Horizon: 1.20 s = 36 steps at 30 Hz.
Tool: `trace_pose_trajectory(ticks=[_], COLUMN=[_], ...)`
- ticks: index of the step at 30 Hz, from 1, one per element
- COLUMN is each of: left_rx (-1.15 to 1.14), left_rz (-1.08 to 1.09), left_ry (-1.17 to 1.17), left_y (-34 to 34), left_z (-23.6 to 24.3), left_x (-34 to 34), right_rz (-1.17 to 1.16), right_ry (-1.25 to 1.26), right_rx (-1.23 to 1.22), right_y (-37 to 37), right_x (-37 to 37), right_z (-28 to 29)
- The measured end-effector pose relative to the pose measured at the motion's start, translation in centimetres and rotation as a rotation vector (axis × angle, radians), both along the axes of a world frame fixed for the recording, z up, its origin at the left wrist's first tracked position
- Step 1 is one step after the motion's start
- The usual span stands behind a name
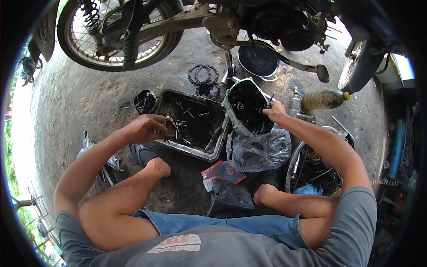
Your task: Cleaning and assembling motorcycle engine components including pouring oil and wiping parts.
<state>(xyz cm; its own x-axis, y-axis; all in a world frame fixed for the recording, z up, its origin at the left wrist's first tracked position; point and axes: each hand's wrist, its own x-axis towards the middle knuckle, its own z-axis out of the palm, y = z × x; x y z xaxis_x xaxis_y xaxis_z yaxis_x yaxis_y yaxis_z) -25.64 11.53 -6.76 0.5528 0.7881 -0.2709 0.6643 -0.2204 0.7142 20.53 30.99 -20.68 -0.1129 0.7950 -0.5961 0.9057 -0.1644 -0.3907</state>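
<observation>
My left hand [149, 127] hangs over the left rim of a dark metal tray [216, 153], fingers curled together. Whatever they hold, if anything, is too small to make out. Several loose bolts [177, 124] lie in the tray beside those fingertips. My right hand [276, 113] is closed on the right rim of an engine cover [227, 107]. This cover tilts with its dark, oily hollow side up and a pale greenish edge around it. A thin dark pointed piece sticks up by my right fingers. Beneath the cover lies a crumpled clear plastic bag [262, 153].
A motorcycle [178, 26] stands across the far side, its pedal lever reaching down. Clutch rings [203, 74], a black pan [258, 61] and a yellow-capped bottle [327, 99] are beyond the cover. A parts-filled basin [291, 171] sits by my right leg, a red-blue packet [223, 171] between my feet.
</observation>
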Motion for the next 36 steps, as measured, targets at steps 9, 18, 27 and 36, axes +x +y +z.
trace_pose_trajectory(ticks=[9, 18, 27, 36], left_rx=[-0.044, -0.084, -0.126, -0.161], left_rz=[-0.121, -0.27, -0.626, -0.568], left_ry=[-0.001, 0.106, 0.072, -0.009], left_y=[-0.3, 1.0, 1.9, 1.3], left_z=[-1.3, -1.5, -3.4, -3.7], left_x=[0.2, 2.2, 9.2, 8.7], right_rz=[0.265, -0.03, 0.371, 0.281], right_ry=[-0.018, 0.352, -0.087, 0.205], right_rx=[0.165, 0.042, 0.414, 0.225], right_y=[2.6, 1.7, 2.7, 2.5], right_x=[6.0, 14.3, 10.1, -3.0], right_z=[5.1, 11.9, 10.6, 5.1])
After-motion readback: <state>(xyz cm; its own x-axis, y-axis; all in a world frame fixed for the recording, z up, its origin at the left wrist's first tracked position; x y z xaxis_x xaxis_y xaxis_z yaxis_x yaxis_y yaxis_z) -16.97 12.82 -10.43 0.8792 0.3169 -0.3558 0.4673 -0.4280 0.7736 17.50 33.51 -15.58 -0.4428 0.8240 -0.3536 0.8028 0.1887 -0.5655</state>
